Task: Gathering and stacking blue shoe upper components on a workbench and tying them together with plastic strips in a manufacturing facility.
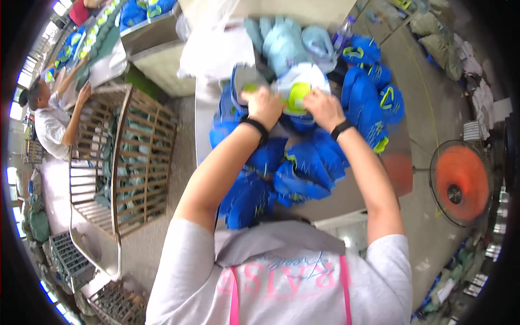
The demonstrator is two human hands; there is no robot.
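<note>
In front of me, over the worktable (346, 197), is a shoe upper (311, 76) with a white face and a lime-green patch. My right hand (326, 112) is closed on its near right edge. At its left edge my left hand (264, 108) is closed, the fingertips smeared by motion; the thumb side meets the lime-green part. A grey upper (245, 78) with a lime-green spot stands just beyond my left hand. Stacks of blue shoe uppers (306, 170) lie below my hands, and more blue uppers (360, 97) are piled on the right.
Pale blue-green shoe pieces (281, 43), a white bag (216, 54) and a plastic bottle (344, 33) are at the table's far side. A slatted cart (122, 157) with green pieces stands left, near another person (54, 116). An orange fan (460, 181) stands right.
</note>
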